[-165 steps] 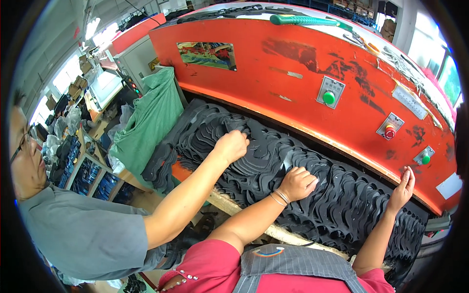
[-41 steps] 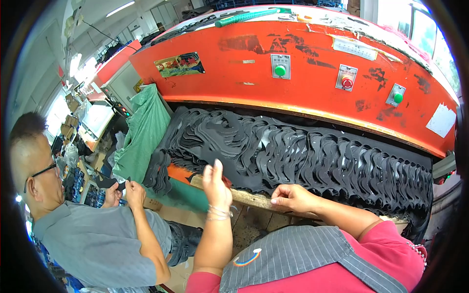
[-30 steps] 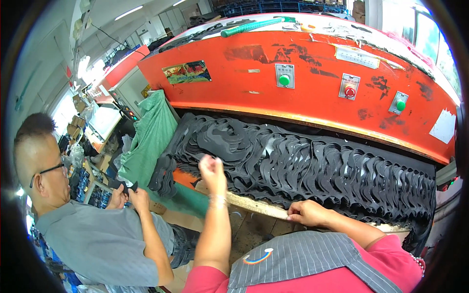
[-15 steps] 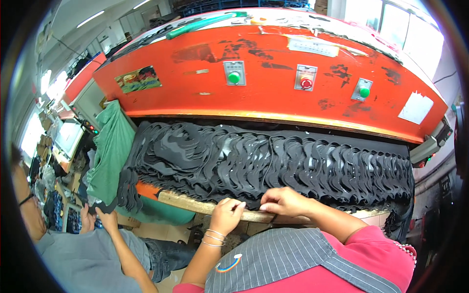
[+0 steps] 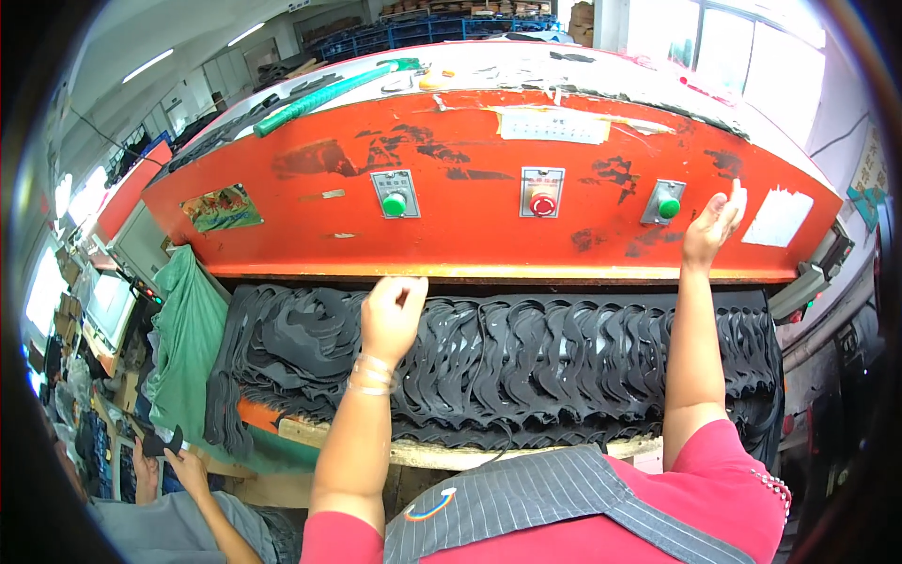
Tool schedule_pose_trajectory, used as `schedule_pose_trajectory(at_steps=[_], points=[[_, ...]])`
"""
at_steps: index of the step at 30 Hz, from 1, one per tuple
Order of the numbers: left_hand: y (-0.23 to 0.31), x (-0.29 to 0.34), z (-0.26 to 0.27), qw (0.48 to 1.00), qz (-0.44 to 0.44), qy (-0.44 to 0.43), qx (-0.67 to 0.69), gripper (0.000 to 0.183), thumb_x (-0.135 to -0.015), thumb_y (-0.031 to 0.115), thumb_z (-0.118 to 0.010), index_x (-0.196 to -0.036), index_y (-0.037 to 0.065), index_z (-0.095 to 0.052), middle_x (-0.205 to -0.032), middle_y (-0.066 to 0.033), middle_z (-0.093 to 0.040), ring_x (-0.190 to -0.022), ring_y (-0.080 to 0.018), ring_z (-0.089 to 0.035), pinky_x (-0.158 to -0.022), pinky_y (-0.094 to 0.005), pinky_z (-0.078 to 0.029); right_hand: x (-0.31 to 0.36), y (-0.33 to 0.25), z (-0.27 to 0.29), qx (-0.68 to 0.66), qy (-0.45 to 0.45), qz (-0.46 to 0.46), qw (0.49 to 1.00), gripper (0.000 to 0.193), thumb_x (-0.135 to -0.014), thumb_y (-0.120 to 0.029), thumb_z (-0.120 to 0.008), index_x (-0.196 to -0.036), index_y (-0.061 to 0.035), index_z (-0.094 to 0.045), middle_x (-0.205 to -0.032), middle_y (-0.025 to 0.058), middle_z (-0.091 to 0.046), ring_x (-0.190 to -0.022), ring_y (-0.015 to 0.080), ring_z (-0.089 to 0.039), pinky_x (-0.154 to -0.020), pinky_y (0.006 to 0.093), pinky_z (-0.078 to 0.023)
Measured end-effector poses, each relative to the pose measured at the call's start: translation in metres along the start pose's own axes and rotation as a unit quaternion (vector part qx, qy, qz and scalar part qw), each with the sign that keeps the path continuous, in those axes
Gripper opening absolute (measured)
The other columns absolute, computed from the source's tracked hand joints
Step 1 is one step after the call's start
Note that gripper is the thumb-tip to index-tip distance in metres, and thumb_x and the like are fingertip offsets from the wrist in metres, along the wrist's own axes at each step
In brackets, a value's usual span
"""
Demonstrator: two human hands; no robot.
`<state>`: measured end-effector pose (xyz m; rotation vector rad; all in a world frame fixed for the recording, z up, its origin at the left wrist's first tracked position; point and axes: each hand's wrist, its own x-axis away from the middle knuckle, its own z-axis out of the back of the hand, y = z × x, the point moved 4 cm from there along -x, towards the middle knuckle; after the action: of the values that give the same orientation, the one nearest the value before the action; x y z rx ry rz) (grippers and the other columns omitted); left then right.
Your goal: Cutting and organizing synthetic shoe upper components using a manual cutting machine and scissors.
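Note:
My left hand (image 5: 393,318) is raised in front of the lower edge of the orange machine panel (image 5: 451,246), over the black cut sheets. Its fingers are curled in and nothing shows in them. Further right, my right hand (image 5: 716,227) is lifted before the panel with fingers stretched upward, holding nothing. It is beside the right green push button (image 5: 668,208), apart from it in the picture. Another green button (image 5: 394,204) is above my left hand, and a red button (image 5: 542,202) lies between the two. Layers of black sheet material (image 5: 554,357) with wavy cut-outs fill the bed under the panel.
A wooden edge strip (image 5: 442,456) runs along the bed's front. On the left hangs a green cloth (image 5: 183,348); below it a co-worker's hands (image 5: 169,465) hold a black piece. A green rod-like tool (image 5: 324,99) lies on the machine's top.
Both my hands have risen from the bed's front edge to the panel, the left moving up and left, the right up and right. My view has tilted upward slightly.

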<state>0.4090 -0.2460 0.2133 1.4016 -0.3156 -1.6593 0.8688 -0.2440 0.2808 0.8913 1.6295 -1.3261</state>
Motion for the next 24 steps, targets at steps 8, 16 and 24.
schedule_pose_trajectory(at_steps=[8, 16, 24], points=[[0.008, -0.078, -0.006, 0.935, -0.229, 0.039, -0.268, 0.021, -0.087, 0.014, -0.057, -0.069, 0.004, -0.055, -0.070, -0.0138, -0.053, -0.070, -0.0348, -0.051, -0.064, -0.0424, -0.042, 0.010, -0.026, -0.024, 0.006, 0.022, 0.028, 0.999, 0.064, -0.094, -0.054, -0.038, -0.138, -0.0064, -0.041, -0.144, 0.0213, -0.028, -0.135, 0.0375, -0.024, -0.109, 0.0512, -0.015], [0.014, 0.109, 0.019, 0.976, -0.039, -0.185, -0.110, 0.034, -0.085, 0.024, -0.063, -0.060, 0.004, -0.053, -0.064, -0.0130, -0.054, -0.060, -0.0309, -0.054, -0.057, -0.0411, -0.044, 0.107, -0.098, 0.085, -0.143, -0.232, 0.129, 0.953, 0.044, -0.081, -0.014, -0.062, -0.121, -0.0009, -0.050, -0.126, 0.0191, -0.049, -0.117, 0.0335, -0.045, -0.100, 0.0455, -0.033], [0.018, 0.255, 0.043, 0.951, 0.012, -0.237, -0.196, 0.017, -0.084, 0.024, -0.061, -0.076, 0.009, -0.065, -0.080, -0.0065, -0.060, -0.079, -0.0271, -0.059, -0.072, -0.0394, -0.047, 0.266, -0.212, 0.212, -0.176, -0.706, 0.183, 0.661, 0.049, -0.067, -0.031, -0.077, -0.102, -0.0014, -0.061, -0.090, 0.0121, -0.059, -0.085, 0.0299, -0.056, -0.074, 0.0378, -0.047]])
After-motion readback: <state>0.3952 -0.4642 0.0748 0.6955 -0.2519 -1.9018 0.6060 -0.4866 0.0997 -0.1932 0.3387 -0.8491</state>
